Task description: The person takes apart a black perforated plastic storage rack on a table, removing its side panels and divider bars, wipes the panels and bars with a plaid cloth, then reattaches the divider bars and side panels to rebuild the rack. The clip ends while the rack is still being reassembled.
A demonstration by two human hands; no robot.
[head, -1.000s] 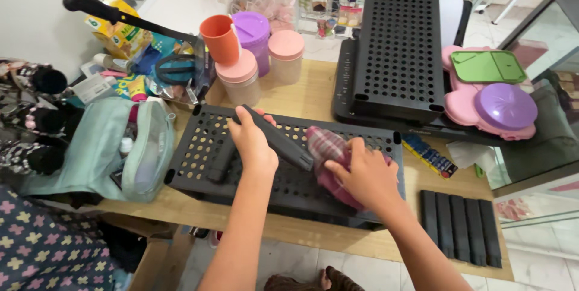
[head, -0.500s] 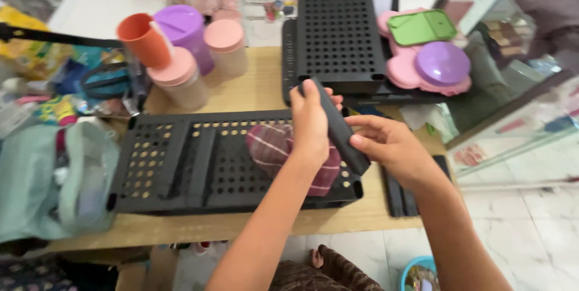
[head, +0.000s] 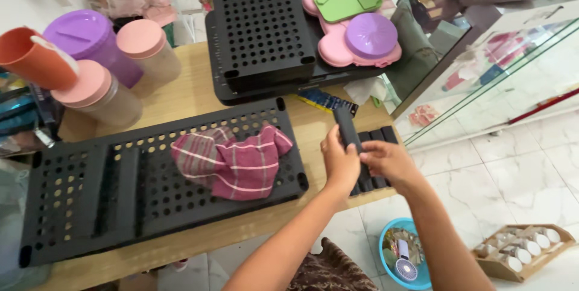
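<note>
Here we grip a black bar (head: 347, 127) in our left hand (head: 341, 164), fingers clenched round its lower end, while our right hand (head: 386, 159) pinches it just beside. It hovers above the row of like bars (head: 379, 158) at the table (head: 181, 95) edge (within easy reach); the plaid cloth (head: 232, 161) lies off to the left on a perforated panel (head: 90, 188).

Blue flat packet (head: 327, 100) beside black trays (head: 259, 25)

A slim black plastic bar (head: 346, 125), flat and rectangular, is held tilted above a row of matching black plastic bars (head: 375, 158) lying side by side at the desk's right edge.
</note>
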